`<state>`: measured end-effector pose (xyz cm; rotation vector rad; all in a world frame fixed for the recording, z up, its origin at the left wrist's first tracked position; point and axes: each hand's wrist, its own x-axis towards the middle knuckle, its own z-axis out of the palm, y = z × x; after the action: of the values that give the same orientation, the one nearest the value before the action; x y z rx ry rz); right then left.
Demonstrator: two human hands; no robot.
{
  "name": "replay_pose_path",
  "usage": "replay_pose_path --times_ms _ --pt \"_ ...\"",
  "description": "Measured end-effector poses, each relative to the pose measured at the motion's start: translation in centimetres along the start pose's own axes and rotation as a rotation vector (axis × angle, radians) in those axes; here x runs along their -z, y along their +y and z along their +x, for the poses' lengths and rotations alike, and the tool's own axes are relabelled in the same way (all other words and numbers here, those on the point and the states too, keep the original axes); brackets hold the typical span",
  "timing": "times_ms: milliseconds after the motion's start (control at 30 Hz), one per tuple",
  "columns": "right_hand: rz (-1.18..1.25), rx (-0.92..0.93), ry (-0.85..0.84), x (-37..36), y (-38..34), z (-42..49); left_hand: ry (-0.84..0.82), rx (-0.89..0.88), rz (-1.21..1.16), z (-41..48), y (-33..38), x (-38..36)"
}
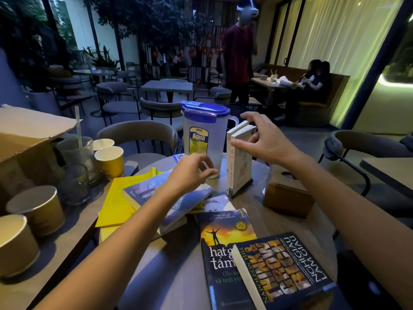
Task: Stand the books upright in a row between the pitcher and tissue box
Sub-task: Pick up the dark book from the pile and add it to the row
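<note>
Right hand: half-open claw over the top of two upright books. The thumb is on the near cover and the fingers curl over the top edge to the far side, a light pinch. Wrist is level, and the forearm comes in from the table's right edge.

Left hand: fingers loosely curled, nothing in it. It hovers over a flat stack, fingertips right by the pitcher base; can't tell if they touch. Forearm comes in from the near-left edge.

The upright books stand at the far side, spines toward the camera, just right of the pitcher and left of the tissue box. They tilt slightly.

Still lying flat: the stack at the left edge, a dark book at the near edge, and the Hill book overlapping its right side.
</note>
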<state>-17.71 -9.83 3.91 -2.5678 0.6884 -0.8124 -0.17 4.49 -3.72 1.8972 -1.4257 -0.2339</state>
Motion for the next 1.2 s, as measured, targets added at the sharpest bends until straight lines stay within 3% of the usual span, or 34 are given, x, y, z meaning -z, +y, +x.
replay_pose_path --times_ms 200,433,633,900,1033,1200 --pt "-0.124 0.119 -0.319 -2.8 -1.9 -4.4 -0.249 -0.111 0.243 -3.2 -0.8 -0.8" --pt "-0.287 -0.153 -0.716 -7.1 0.8 -7.9 -0.521 -0.078 0.536 -4.5 -0.7 -3.6" --pt "-0.228 -0.2 -0.721 -7.6 1.4 -8.2 -0.57 -0.134 0.708 -4.7 -0.4 -4.1" --pt "-0.124 -0.181 -0.74 -7.1 0.9 -7.6 -0.554 -0.018 0.5 -4.4 -0.4 -3.6" --pt "0.026 -0.17 -0.669 -5.4 0.9 -7.6 -0.487 0.06 0.192 -4.1 -0.2 -1.3" --pt "0.253 -0.166 -0.445 -1.6 0.0 -7.3 -0.448 0.127 -0.315 -4.7 1.1 3.6"
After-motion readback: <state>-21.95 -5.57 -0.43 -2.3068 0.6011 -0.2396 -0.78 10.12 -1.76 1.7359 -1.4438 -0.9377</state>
